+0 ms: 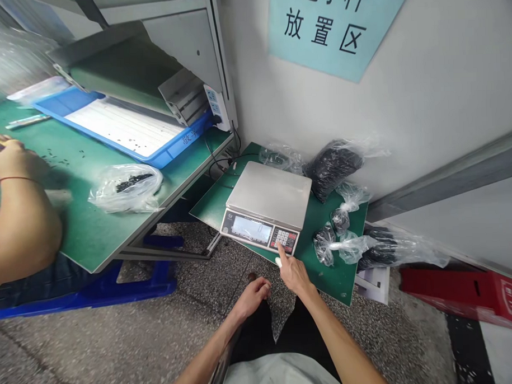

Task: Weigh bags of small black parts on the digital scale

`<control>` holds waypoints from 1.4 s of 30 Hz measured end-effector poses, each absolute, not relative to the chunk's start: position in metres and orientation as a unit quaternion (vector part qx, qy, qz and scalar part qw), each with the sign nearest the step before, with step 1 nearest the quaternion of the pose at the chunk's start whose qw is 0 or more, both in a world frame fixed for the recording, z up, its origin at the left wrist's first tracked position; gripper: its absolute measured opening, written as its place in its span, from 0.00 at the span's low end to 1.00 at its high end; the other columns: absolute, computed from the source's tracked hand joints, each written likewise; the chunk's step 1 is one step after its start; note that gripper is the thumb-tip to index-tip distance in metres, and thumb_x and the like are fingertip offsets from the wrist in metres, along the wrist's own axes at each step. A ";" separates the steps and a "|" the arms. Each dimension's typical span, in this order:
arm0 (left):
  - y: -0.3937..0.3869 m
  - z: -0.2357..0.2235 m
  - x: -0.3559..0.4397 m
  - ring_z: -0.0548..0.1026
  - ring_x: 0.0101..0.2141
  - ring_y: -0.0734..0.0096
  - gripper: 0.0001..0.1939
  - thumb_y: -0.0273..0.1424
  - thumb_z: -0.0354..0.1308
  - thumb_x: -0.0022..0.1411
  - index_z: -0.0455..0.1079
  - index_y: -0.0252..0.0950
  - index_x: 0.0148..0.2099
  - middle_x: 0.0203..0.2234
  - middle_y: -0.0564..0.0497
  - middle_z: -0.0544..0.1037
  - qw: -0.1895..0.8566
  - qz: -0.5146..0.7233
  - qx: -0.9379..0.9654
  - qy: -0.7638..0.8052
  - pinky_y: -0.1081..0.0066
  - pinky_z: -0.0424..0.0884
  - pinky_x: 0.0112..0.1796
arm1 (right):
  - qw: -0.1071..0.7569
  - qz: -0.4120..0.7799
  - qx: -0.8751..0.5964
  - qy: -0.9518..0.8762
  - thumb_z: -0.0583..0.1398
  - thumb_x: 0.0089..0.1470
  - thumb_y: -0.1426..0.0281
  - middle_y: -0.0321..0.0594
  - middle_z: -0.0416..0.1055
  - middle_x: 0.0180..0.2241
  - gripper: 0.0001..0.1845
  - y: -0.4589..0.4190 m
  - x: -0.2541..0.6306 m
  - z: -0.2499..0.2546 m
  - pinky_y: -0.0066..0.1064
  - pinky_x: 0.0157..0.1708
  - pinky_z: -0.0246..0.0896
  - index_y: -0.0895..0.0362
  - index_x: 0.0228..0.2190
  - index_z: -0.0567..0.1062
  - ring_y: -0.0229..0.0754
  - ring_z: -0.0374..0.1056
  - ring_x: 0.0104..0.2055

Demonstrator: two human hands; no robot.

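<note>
An electronic scale [269,195] with a bare metal pan stands on a small green table. Its display is lit and its keypad faces me. My right hand [293,274] has the index finger stretched to the keypad's lower edge, the other fingers curled under. Something white shows at its thumb tip, too small to name. In front of the table, above my lap, my left hand [254,297] is closed with fingers curled; whether anything is inside is hidden. Right of the scale lie small tied clear bags [325,243] of dark pieces.
Larger bags of black pieces [334,166] lie behind and right. On the left bench are a blue tray [154,157], an open bag of black bits [127,188] and a co-worker's arm [24,222]. A red box [465,294] stands right; cables [221,162] run behind the scale.
</note>
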State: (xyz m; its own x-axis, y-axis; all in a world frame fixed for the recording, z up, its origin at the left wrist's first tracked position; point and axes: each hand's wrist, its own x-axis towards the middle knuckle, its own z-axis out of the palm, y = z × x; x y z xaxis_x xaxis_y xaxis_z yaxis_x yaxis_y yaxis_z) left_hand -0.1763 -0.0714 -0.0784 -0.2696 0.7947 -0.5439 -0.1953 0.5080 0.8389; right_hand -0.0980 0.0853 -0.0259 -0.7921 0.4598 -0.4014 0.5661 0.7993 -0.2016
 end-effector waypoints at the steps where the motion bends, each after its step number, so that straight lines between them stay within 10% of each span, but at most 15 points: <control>1: -0.071 -0.078 -0.176 0.68 0.28 0.69 0.16 0.45 0.50 0.57 0.64 0.36 0.35 0.24 0.53 0.70 0.560 0.441 0.226 0.663 0.69 0.65 0.34 | 0.168 -0.157 0.274 0.934 0.45 0.66 0.70 0.49 0.76 0.34 0.31 0.085 -0.098 -0.026 0.31 0.36 0.64 0.59 0.66 0.41 0.46 0.74 0.35; 42: -0.069 -0.079 -0.176 0.67 0.27 0.70 0.16 0.45 0.50 0.56 0.64 0.36 0.34 0.24 0.53 0.71 0.558 0.443 0.217 0.667 0.69 0.65 0.33 | 0.185 -0.153 0.276 0.931 0.45 0.66 0.69 0.48 0.76 0.35 0.33 0.088 -0.103 -0.024 0.32 0.36 0.63 0.59 0.67 0.37 0.48 0.74 0.37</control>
